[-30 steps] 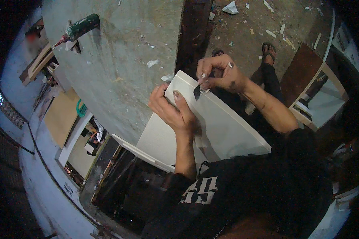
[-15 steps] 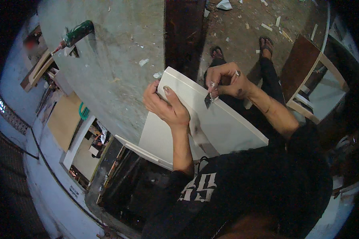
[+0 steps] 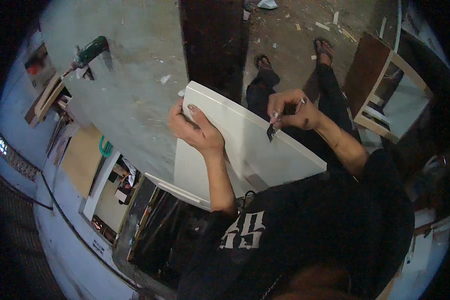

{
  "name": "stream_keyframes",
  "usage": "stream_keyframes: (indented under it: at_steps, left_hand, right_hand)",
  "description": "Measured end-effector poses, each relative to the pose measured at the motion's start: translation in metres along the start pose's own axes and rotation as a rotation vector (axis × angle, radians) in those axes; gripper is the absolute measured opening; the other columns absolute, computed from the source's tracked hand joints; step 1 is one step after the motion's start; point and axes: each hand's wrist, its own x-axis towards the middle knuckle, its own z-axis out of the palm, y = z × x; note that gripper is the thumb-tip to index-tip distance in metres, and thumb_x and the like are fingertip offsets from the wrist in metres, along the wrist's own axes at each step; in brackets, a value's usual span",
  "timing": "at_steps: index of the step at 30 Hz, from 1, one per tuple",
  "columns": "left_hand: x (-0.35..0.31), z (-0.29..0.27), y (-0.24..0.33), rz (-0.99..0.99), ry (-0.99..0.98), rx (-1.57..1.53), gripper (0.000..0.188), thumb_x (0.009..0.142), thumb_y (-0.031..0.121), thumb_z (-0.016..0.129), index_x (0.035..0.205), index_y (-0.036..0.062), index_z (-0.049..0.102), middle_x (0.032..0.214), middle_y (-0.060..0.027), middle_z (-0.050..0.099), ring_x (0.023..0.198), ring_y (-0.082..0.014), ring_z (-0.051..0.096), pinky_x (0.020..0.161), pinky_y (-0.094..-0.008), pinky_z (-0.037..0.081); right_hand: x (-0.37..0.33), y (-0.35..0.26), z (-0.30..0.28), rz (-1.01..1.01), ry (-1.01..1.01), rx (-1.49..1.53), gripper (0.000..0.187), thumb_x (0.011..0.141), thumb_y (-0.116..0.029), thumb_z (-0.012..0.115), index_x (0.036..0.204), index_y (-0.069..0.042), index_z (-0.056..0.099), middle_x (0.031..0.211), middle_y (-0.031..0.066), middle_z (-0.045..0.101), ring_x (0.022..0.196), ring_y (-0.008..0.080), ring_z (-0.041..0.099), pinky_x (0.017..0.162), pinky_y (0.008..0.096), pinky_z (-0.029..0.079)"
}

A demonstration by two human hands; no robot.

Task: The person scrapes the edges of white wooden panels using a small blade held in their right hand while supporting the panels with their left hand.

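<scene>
A white board (image 3: 257,137) lies tilted in front of my body, its long edge running from upper left to lower right. My left hand (image 3: 199,131) is closed around its upper left corner, thumb on the face and fingers over the far side. In my right hand (image 3: 295,111), a small dark flat blade (image 3: 271,133) is pinched between thumb and fingertips. It meets the board's long edge near the middle, with whitish residue on the fingertips. A second white panel (image 3: 187,167) shows below my left wrist, partly hidden.
A grey worktop (image 3: 130,90) extends left, bearing a green bottle-shaped tool (image 3: 92,51) with a reddish nozzle. A wooden frame with a brown panel (image 3: 370,75) stands at right. Scraps litter the floor (image 3: 295,30) around a pair of sandalled feet. Boards (image 3: 82,157) lean at left.
My right hand and the blade have slid a little along the board's edge, away from my left hand. The whole view has shifted slightly. My left hand keeps its hold.
</scene>
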Motion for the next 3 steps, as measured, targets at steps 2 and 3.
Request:
stream_keyframes:
  at_steps: [2, 3]
  left_hand:
    - [-0.0030, -0.0002, 0.0010, -0.015, 0.000, -0.013, 0.036, 0.094, 0.029, 0.050, 0.113, -0.0014, 0.054, 0.112, -0.0162, 0.056, 0.105, -0.0310, 0.049, 0.095, -0.0415, 0.032]
    - [-0.0023, 0.0012, 0.0015, -0.017, 0.001, -0.022, 0.036, 0.094, 0.029, 0.050, 0.113, -0.0014, 0.054, 0.112, -0.0161, 0.056, 0.105, -0.0310, 0.049, 0.095, -0.0418, 0.032]
  right_hand:
    - [-0.0096, -0.0013, -0.0028, 0.006, 0.009, -0.018, 0.021, 0.065, 0.006, 0.078, 0.072, -0.003, 0.061, 0.080, 0.0097, 0.065, 0.078, 0.0179, 0.060, 0.069, 0.0300, 0.048]
    - [-0.0142, -0.0020, -0.0033, 0.008, 0.021, -0.021, 0.021, 0.065, 0.006, 0.078, 0.072, -0.003, 0.061, 0.080, 0.0097, 0.065, 0.078, 0.0179, 0.060, 0.069, 0.0300, 0.048]
